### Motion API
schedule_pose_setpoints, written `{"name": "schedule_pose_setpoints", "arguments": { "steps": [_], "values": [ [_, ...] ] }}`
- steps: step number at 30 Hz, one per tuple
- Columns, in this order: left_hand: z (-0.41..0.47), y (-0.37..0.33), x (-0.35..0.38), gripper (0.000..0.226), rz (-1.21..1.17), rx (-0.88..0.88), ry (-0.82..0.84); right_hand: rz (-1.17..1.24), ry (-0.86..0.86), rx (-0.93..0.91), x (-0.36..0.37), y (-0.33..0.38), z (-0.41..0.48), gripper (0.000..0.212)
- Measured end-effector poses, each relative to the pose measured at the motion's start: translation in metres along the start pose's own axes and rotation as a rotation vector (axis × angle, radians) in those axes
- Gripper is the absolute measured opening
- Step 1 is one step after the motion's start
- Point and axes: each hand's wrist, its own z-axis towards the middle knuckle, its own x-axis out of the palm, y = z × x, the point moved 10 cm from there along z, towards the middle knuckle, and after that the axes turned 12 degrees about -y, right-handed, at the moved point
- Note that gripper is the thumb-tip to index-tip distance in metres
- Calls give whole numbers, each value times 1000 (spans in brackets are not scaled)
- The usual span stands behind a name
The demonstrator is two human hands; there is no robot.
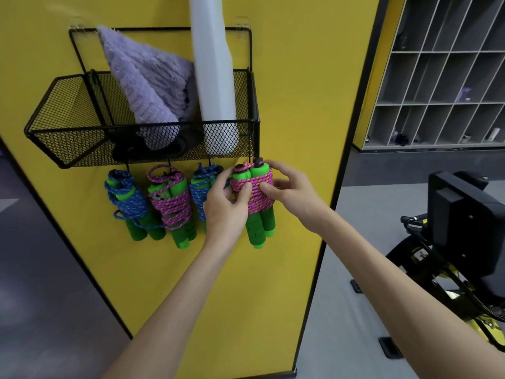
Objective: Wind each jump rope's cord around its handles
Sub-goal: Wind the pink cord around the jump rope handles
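Both hands are on the pink rope (258, 198), directly under the right end of the mesh basket (136, 124).
- Left hand (226, 206): wraps the bundle from its left side, with the thumb pressed flat on the front coils.
- Right hand (292, 190): cups the bundle from the right. Its thumb is on the coils next to the left thumb, and its fingers curl over the upper edge.
- Likely reason for the double-thumb clamp: it stops the wraps slipping while the cord end is tucked in or the bundle is seated on the hook under the basket's right corner. The hands hide the loose end, so it's unclear whether the bundle hangs on the hook.

The coils are tight and even. The two green handles sit side by side, with their lower ends poking out below the wrap. This one looks wound, with only securing left.

Three more ropes hang under the basket, all wrapped looser:
- Blue rope (128, 198), under the left part, with a slack loop drooping off it. It probably needs a redo.
- Second pink rope (175, 203), under the middle.
- Second blue rope (202, 187), right of middle and partly behind the left hand.

Inside the basket are a purple towel (147, 83) and a white cylinder (213, 64) standing at the right end. Neither is in play.
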Motion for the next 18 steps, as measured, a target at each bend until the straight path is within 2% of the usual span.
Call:
{"name": "schedule_pose_setpoints", "arguments": {
  "steps": [18],
  "values": [
    [7, 22, 10, 49, 137, -19, -2, 6, -23, 80, 3, -18, 3, 45]
  ]
}}
